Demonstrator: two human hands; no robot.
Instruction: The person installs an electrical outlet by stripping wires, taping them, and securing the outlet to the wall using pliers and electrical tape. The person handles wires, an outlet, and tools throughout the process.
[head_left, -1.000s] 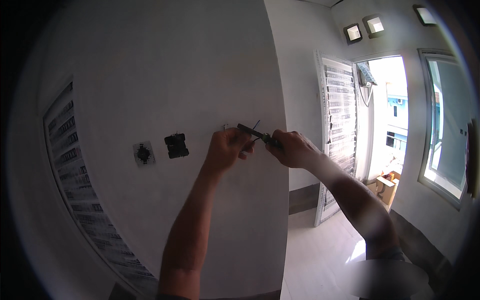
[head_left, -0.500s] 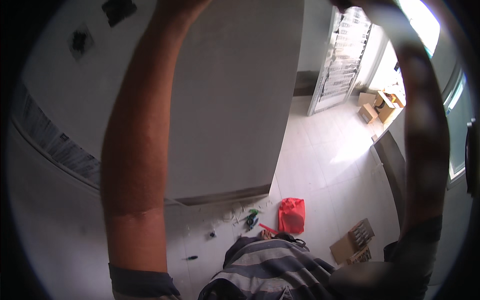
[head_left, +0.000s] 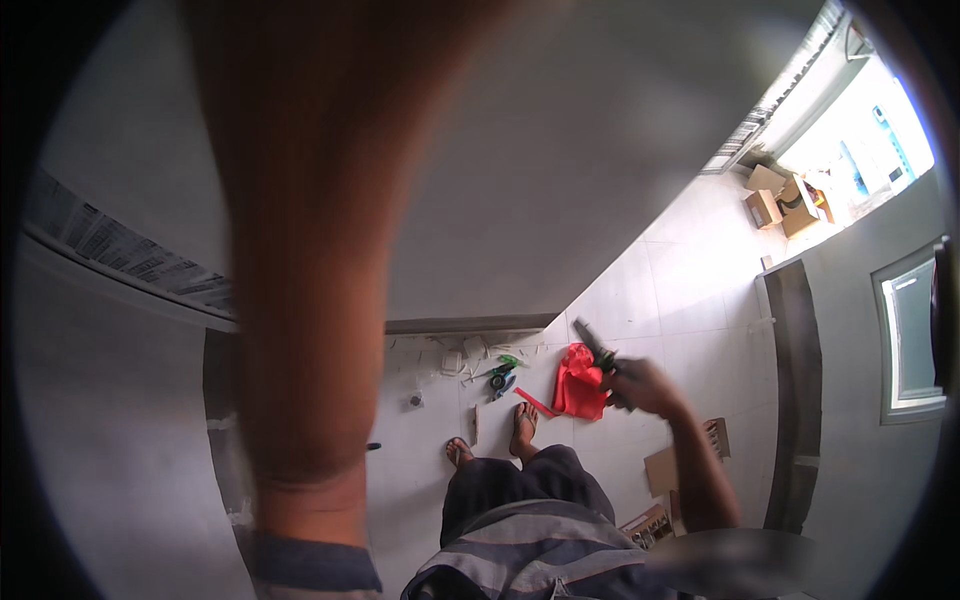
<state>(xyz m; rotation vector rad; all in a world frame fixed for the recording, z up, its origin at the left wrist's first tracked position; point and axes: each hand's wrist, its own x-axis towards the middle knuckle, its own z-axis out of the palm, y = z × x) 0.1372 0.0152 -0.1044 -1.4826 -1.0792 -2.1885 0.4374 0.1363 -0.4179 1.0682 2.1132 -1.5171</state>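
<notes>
My right hand (head_left: 642, 388) is lowered in front of me, closed around a long dark hand tool (head_left: 594, 340) with some green near the grip. The tool points up and left, and its exact kind cannot be made out. Behind the tool and fingers, a red bag (head_left: 578, 388) lies on the floor. My left forearm (head_left: 310, 300) rises, large and blurred, along the grey wall panel (head_left: 480, 220). The left hand itself is beyond the upper edge.
Near my feet lie a green-handled tool (head_left: 510, 362), a blue and black tool (head_left: 502, 382), a red strip (head_left: 535, 402) and small scraps. Cardboard boxes (head_left: 764, 209) stand by the bright doorway; an open carton (head_left: 650, 526) is at my right. A window (head_left: 915, 340) is at far right.
My right arm has come down from overhead, and its hand now shows holding the dark tool above the red bag. My left arm stays raised, nearer the camera. The view has shifted, showing my feet.
</notes>
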